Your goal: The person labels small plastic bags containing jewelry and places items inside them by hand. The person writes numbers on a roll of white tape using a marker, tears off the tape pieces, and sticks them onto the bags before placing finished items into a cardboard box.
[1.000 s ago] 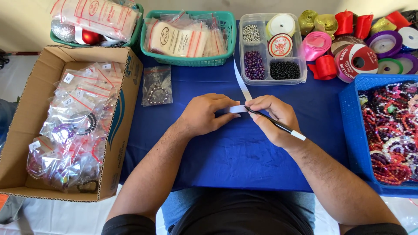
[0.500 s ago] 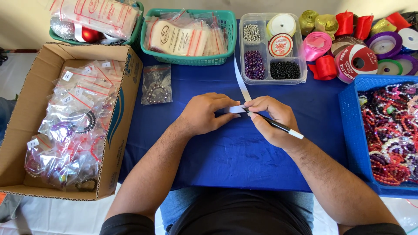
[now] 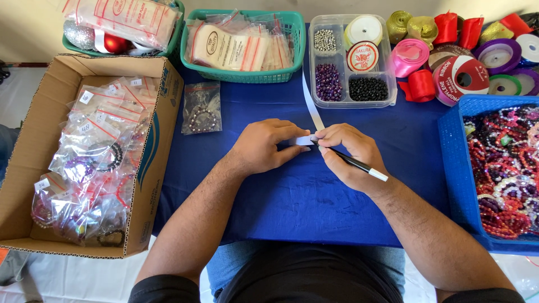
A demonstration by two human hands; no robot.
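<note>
Pinched under the left hand [image 3: 268, 147] fingertips, a white paper strip [image 3: 310, 106] lies on the blue tablecloth [image 3: 292, 202], trailing toward the bead tray [image 3: 348, 62]. Touching it, the right hand [image 3: 351, 154] grips a black pen [image 3: 353, 164], tip at the strip's near end. Cardboard box [image 3: 33, 168] sits far left, blue bead basket [image 3: 457, 163] far right.

Your two bare hands meet at the middle, forearms angled inward.

Your left hand [image 3: 264, 146] lies palm down, fingers curled and pinching; your right hand [image 3: 351, 154] is closed in a writing grip, fingertips touching the left's.
</note>
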